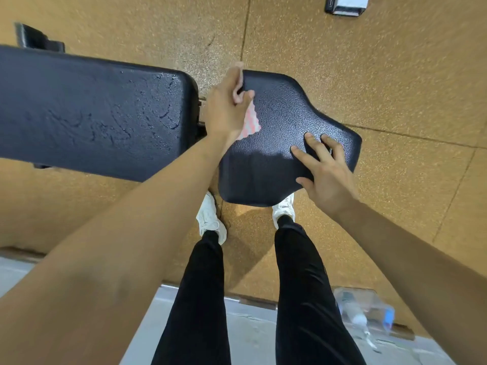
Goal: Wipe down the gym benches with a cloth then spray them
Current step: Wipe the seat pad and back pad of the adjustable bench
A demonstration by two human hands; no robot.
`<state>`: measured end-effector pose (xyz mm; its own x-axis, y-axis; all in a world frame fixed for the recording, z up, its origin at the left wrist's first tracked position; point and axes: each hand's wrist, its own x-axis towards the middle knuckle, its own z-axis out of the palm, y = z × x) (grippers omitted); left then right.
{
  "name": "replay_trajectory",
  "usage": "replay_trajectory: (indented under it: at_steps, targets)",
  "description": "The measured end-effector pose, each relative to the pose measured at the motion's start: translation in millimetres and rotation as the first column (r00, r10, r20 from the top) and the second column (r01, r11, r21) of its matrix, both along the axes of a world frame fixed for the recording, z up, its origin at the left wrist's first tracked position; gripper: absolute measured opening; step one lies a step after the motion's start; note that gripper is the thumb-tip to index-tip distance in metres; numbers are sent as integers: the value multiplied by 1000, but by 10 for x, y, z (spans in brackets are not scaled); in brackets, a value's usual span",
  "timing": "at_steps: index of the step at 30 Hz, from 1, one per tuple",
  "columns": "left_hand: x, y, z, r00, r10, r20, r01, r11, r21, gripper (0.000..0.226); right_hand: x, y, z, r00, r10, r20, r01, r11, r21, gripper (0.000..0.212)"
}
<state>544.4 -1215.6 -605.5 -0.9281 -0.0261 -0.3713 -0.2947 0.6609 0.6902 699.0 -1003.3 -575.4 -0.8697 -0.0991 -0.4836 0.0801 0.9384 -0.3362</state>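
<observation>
**Cloth on the seat pad, both my hands on the bench**

My left hand point(226, 109) is at the far left corner of the seat pad point(279, 109), fingers curled around the pink-and-white cloth point(250, 125). I grip the cloth against the pad's dark textured surface, and a checked corner of it sticks out below my palm toward the middle of the pad. My thumb is at the pad's far edge.

My right hand point(325, 171) holds nothing. It lies flat near the pad's right edge, fingers straight and spread, fingertips pointing across the pad toward the cloth.

Just left of the seat pad, across a narrow gap, the long back pad point(92, 109) runs off toward the left. Its surface shines with wet streaks and droplets.

My white shoes point(210, 219) stand at the near edge of the seat pad on the speckled tan floor point(395, 88). The spray bottle point(355, 310), clear and blurred, lies well behind me to the right, where the tan floor meets a grey strip.
</observation>
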Motion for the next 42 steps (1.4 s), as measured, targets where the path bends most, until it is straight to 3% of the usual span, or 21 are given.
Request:
replay_trajectory:
  at_steps: [4, 8, 10, 13, 16, 20, 23, 25, 26, 29, 33, 38, 42]
  targets:
    - [-35, 37, -56, 944, -331, 1, 326, 930, -173, 48, 23, 9, 10, 1000, -2, -16, 1, 999, -38, 69]
    - [396, -39, 66, 808, -576, -122, 563, 816, -130, 43, 12, 18, 22, 1000, -23, -15, 22, 997, -78, 72]
    - [648, -121, 86, 771, -632, -82, 626, 775, -86, 37, 10, 26, 32, 999, -48, -7, 47, 993, -112, 72]
    - [936, -185, 172, 853, -519, -45, 519, 855, -22, 21, -17, 21, 70, 995, -96, 39, 101, 983, -156, 64]
    - [1052, -249, 428, 909, -417, 0, 412, 898, 152, 21, -94, 2, 127, 985, -159, 73, 171, 963, -206, 58]
    - [1084, -337, 833, 967, -204, 155, 158, 950, 268, 20, -225, -314, 308, 972, -189, 138, 230, 884, -408, 63]
    - [1067, -442, 1120, 965, -79, 251, -14, 937, 349, 18, -270, -713, 427, 986, -142, 91, 169, 810, -562, 38]
    - [1030, -548, 1302, 955, -27, 294, -87, 927, 366, 14, -378, -908, 512, 970, -145, 193, 234, 765, -600, 14]
    - [1019, -638, 1355, 949, -12, 316, -112, 922, 371, 16, -436, -990, 545, 955, -139, 263, 275, 751, -601, 14]
    - [937, -1048, 1391, 945, -19, 326, -95, 940, 328, 29, -614, -1215, 628, 940, -173, 293, 323, 725, -608, 15]
    - [742, -1744, 1380, 973, -119, 200, 99, 989, 106, 18, -914, -1601, 764, 952, -172, 253, 296, 724, -623, 12]
    - [338, -2482, 1440, 992, -103, 67, 98, 992, 75, 22, -1344, -2074, 935, 954, -263, 142, 290, 697, -656, 19]
    - [10, -2865, 1478, 995, -97, -23, 97, 995, 28, 30, -1528, -2411, 1056, 947, -320, 28, 267, 735, -623, 12]
